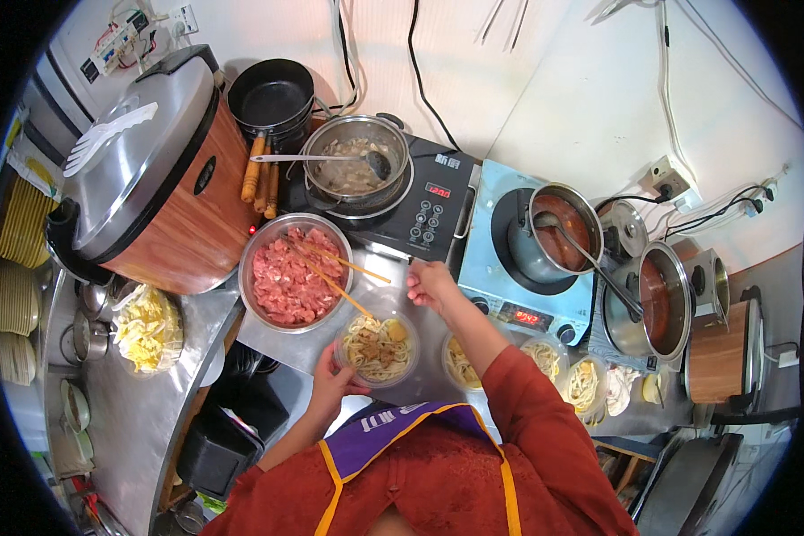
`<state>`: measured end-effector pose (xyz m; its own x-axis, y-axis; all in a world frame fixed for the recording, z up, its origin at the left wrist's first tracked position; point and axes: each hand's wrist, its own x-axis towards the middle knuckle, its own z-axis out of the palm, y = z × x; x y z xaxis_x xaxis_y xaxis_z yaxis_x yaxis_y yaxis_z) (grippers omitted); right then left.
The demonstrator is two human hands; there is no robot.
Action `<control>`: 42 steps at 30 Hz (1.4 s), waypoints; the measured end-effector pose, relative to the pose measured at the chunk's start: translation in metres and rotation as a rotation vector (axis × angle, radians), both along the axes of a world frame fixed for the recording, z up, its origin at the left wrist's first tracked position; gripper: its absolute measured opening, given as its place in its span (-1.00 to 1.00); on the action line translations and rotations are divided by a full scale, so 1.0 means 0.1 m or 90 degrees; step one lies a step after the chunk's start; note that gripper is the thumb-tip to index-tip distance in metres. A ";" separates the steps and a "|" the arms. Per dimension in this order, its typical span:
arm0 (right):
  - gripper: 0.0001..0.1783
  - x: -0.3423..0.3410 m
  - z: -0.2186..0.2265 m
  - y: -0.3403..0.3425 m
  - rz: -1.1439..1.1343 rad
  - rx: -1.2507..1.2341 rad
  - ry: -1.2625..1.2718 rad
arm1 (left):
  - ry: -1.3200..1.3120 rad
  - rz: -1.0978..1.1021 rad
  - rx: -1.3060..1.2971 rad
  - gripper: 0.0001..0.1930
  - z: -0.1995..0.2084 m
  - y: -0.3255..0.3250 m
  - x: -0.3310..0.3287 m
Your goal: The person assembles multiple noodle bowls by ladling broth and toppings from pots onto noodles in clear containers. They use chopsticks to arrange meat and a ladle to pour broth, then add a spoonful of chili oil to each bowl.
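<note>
My left hand (334, 382) grips the left side of a clear round plastic bowl (378, 379) at the front of the counter. Inside are pale noodle-like strands (364, 339), a brown seasoning and a yellow lump. My right hand (431, 285) hovers beyond that bowl, to its right, with curled fingers; whatever they may hold is too small to make out. A steel bowl of raw sliced meat (296, 275) stands at the left, behind my left hand. Two wooden chopsticks (330, 284) rest in the meat, their ends sticking out toward my right hand.
Behind, a pot with a ladle (355, 179) sits on a black induction cooker (427, 234). A pot of red-brown soup (554, 239) stands on a blue cooker (479, 259), another pot (657, 304) beside it. More filled plastic bowls (584, 386) line the right front. A large rice cooker (174, 188) occupies the left.
</note>
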<state>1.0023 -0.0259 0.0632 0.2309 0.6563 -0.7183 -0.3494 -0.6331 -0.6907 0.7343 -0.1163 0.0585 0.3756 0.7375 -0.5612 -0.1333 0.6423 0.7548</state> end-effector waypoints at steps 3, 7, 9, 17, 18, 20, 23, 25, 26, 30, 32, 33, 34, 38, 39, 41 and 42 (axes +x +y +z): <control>-0.76 -0.02 -0.21 -0.01 -0.065 0.011 0.143 | -0.024 0.016 -0.002 -0.41 0.03 0.00 -0.03; -0.79 -0.04 -0.43 0.06 -0.132 0.095 0.196 | -0.018 0.017 -0.018 -0.45 0.04 0.00 -0.07; -0.79 -0.07 -0.49 0.05 -0.142 0.094 0.142 | -0.019 0.015 -0.017 -0.46 0.04 -0.01 -0.07; -0.82 -0.23 -0.53 0.05 -0.213 0.144 0.035 | -0.041 0.030 -0.019 -0.49 0.04 -0.03 -0.06; -0.82 -0.24 -0.54 0.05 -0.221 0.140 0.027 | -0.045 0.031 -0.019 -0.50 0.04 -0.03 -0.06; -0.82 -0.24 -0.54 0.05 -0.220 0.153 0.027 | -0.044 0.031 -0.023 -0.50 0.04 -0.03 -0.07; -0.83 -0.26 -0.53 0.06 -0.231 0.147 0.019 | -0.049 0.038 -0.029 -0.50 0.03 -0.04 -0.07; -0.84 -0.27 -0.53 0.06 -0.236 0.143 0.015 | -0.049 0.041 -0.031 -0.50 0.02 -0.04 -0.07; -0.85 -0.28 -0.52 0.06 -0.237 0.143 0.011 | -0.047 0.040 -0.032 -0.50 0.02 -0.04 -0.07; -0.85 -0.29 -0.50 0.07 -0.246 0.132 0.004 | -0.040 0.041 -0.032 -0.51 0.01 -0.05 -0.08; -0.85 -0.29 -0.51 0.07 -0.249 0.141 0.008 | -0.047 0.045 -0.032 -0.53 0.01 -0.05 -0.07; -0.86 -0.29 -0.51 0.07 -0.250 0.135 0.005 | -0.056 0.047 -0.026 -0.54 0.00 -0.06 -0.07; -0.86 -0.29 -0.52 0.07 -0.251 0.140 0.007 | -0.049 0.046 -0.033 -0.55 0.00 -0.06 -0.07; -0.85 -0.30 -0.54 0.09 -0.251 0.150 0.001 | -0.056 0.044 -0.029 -0.57 -0.02 -0.06 -0.07; -0.85 -0.29 -0.52 0.08 -0.247 0.137 0.001 | -0.058 0.045 -0.027 -0.57 -0.03 -0.06 -0.06; -0.82 -0.23 -0.43 0.08 -0.189 0.128 0.019 | -0.053 0.043 -0.020 -0.57 -0.05 -0.06 -0.05; -0.81 -0.19 -0.35 0.06 -0.169 0.089 0.015 | -0.048 0.044 -0.021 -0.57 -0.06 -0.07 -0.04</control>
<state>0.9838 -0.0201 0.0278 0.3913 0.6682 -0.6327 -0.5073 -0.4170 -0.7541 0.7305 -0.1228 0.0528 0.3656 0.7449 -0.5581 -0.2337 0.6539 0.7196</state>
